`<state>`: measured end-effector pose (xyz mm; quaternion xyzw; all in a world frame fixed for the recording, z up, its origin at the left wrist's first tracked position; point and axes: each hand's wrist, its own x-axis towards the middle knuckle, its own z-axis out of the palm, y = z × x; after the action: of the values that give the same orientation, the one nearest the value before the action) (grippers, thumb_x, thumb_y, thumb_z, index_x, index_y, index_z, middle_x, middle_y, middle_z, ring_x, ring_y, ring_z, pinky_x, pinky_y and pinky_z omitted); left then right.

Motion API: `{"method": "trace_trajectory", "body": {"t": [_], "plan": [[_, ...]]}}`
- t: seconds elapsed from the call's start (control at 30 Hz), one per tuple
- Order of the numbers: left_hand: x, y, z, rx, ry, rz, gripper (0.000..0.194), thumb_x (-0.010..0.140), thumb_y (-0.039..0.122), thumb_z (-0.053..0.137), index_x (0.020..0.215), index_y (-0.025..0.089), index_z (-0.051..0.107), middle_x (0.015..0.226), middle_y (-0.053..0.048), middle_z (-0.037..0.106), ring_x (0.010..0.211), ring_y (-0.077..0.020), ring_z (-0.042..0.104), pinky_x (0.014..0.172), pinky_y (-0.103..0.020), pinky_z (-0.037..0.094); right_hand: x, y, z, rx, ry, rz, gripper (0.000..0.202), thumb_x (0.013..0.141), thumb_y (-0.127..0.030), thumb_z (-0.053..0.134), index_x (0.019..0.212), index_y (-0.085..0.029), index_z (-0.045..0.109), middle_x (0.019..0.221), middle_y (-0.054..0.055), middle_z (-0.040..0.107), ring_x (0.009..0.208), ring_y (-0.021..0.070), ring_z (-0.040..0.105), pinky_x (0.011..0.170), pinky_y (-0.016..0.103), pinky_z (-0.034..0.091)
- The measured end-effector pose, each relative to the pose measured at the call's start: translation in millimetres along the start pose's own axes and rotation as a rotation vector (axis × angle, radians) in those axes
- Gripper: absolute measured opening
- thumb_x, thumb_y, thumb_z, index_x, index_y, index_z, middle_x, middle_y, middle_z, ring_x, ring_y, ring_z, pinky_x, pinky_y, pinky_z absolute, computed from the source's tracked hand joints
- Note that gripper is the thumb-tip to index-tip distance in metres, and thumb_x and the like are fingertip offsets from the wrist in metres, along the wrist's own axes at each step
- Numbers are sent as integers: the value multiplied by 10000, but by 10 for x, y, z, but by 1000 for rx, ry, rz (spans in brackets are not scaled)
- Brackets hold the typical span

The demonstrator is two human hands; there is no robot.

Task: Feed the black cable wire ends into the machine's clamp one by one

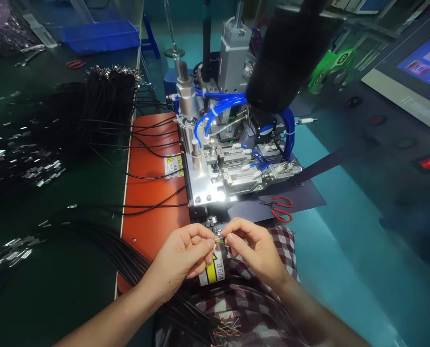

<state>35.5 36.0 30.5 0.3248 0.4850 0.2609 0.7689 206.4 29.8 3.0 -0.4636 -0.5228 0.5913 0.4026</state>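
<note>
Step in hand, as judged: fine fingertip work on thin wires (219,240), yellow-green and pale, with a bit of red just below. They sit between the two hands, just off the near end of the pneumatic machine (200,183). Left hand (188,250): thumb and index pinched together on the wires. Right hand (254,248): thumb and index closed on the other side of them, tips close to the left ones. Exact wire count and tip condition too small to tell.

Next move on wires this thin calls for a light, steady pinch, strands kept separate and tips lined up; slipping or crossing strands is the likely risk.

Black cable bundle (128,265) runs from the tabletop (20,308) across its right edge, under the left forearm, coloured wire ends (227,330) over the checkered cloth (290,246). Single black cables (157,212) cross the orange cover (153,193) to the machine's left side. Red-handled scissors (282,212) lie at the near edge of the dark base plate (316,200), beyond the right hand. Larger cable pile (106,96) near the tabletop's right edge, toward the far end; blue tray (101,38) farther back.
</note>
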Motion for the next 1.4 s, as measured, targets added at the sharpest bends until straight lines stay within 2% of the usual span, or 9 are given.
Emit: {"method": "trace_trajectory", "body": {"t": [0.2, 0.33, 0.67, 0.97, 1.13, 1.4], "plan": [[-13, 3, 25, 14, -5, -10, 200, 780, 319, 620, 803, 142, 530, 518, 58, 508, 357, -7, 298, 348, -137, 160, 73, -91, -64, -54, -83, 51, 134, 809, -215, 573, 685, -163, 571, 619, -18, 511, 555, 108, 448, 530, 240, 355], [-20, -2, 29, 16, 4, -20, 196, 782, 317, 617, 808, 142, 532, 519, 59, 507, 364, -8, 292, 354, -138, 160, 94, -82, -72, -31, -143, 73, 147, 824, -204, 548, 683, -163, 544, 624, -24, 486, 558, 100, 428, 526, 231, 341], [-8, -43, 35, -24, 24, 12, 164, 810, 278, 601, 767, 132, 541, 518, 69, 435, 398, -10, 240, 376, -160, 140, -28, 26, 56, 60, -51, 47, 148, 857, -226, 526, 721, -176, 501, 643, -42, 408, 557, 88, 347, 520, 219, 308], [-34, -72, 82, -44, 52, 37, 181, 841, 303, 553, 774, 144, 499, 495, 82, 421, 397, -17, 224, 368, -151, 144, -63, 43, 90, -86, -13, -118, 120, 862, -182, 506, 742, -183, 504, 699, -23, 465, 644, 115, 425, 607, 237, 362], [-45, -70, 88, 30, 35, 77, 190, 840, 323, 556, 791, 149, 497, 482, 89, 418, 393, -20, 269, 375, -146, 186, -83, 57, 91, -141, 29, -184, 106, 873, -170, 489, 769, -190, 503, 718, -21, 467, 656, 119, 432, 618, 243, 366], [-43, -62, 98, 42, 46, 72, 191, 854, 324, 527, 772, 158, 482, 478, 92, 390, 402, -26, 258, 381, -148, 183, -96, 88, 100, -149, 31, -198, 108, 876, -175, 481, 770, -193, 498, 726, -16, 471, 668, 126, 440, 631, 254, 377]]}}
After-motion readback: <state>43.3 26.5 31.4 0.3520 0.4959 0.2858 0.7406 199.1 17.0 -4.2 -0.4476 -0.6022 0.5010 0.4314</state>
